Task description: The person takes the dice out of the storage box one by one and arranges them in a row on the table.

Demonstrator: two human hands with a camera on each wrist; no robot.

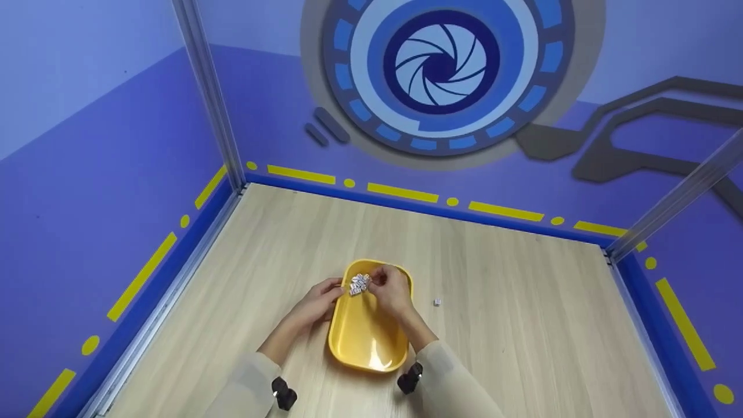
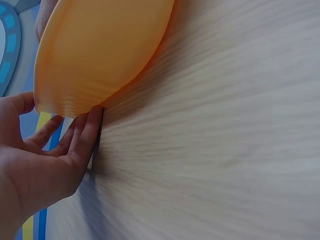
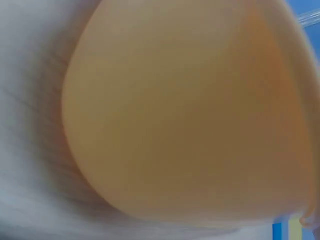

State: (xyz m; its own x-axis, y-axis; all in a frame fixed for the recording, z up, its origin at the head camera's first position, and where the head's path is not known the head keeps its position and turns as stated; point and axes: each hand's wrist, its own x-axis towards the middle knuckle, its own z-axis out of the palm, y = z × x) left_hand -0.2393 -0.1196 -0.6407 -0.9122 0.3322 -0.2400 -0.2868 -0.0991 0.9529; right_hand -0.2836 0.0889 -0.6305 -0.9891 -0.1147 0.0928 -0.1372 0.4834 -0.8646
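A yellow tray [image 1: 371, 331] lies on the table, with a heap of small white cubes [image 1: 359, 284] with dark marks near its far left corner. My left hand [image 1: 318, 299] holds the tray's left side; the left wrist view shows the thumb at the rim and the fingers against the outer wall [image 2: 80, 100]. Over the tray, my right hand [image 1: 393, 289] has its fingers curled, fingertips at the heap's right edge. Whether a cube sits between them is hidden. In the blurred right wrist view the tray's wall [image 3: 185, 125] fills most of the picture.
One small white cube [image 1: 437, 302] lies on the wooden table [image 1: 511, 325] to the tray's right. Blue printed walls [image 1: 278, 116] enclose the table at the back and sides, with metal posts [image 1: 212, 98] at the corners.
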